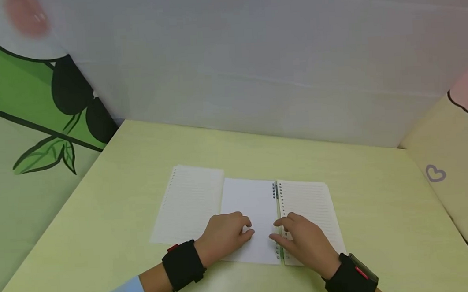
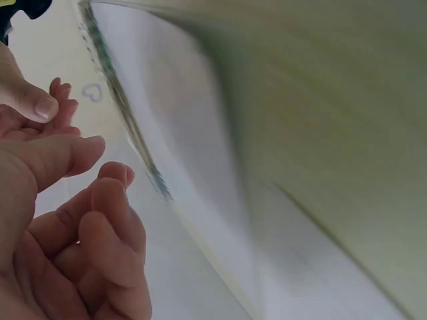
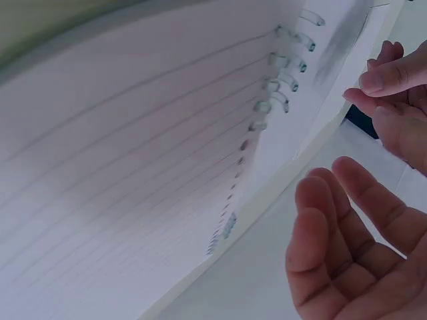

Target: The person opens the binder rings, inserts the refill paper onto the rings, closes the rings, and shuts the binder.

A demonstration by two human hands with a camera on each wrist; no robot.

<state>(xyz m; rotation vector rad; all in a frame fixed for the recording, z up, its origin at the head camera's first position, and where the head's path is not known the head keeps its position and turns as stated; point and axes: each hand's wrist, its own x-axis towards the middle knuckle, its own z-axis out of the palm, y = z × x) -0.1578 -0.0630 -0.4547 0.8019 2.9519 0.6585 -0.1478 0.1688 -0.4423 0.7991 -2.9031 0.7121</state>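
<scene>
A ring-bound notebook lies spread on the table, with a blank white side (image 1: 248,198) on the left and a lined, hole-punched stack (image 1: 306,195) on the right. Between them run the binding rings (image 1: 274,190), grouped at top and bottom. My left hand (image 1: 224,232) hovers over the blank side, thumb and fingers loosely bent with nothing between them. Over the rings and the lined stack is my right hand (image 1: 306,239), its relaxed fingers also holding nothing. In the right wrist view, some rings (image 3: 283,63) pass by the punched edge of the lined paper (image 3: 133,133).
Separate lined sheets (image 1: 192,188) with punched holes lie left of the notebook, partly beside its blank side. The pale yellow table (image 1: 114,214) meets a grey-white wall (image 1: 253,65) behind and painted panels at both sides. Black bands (image 1: 183,265) wrap both wrists.
</scene>
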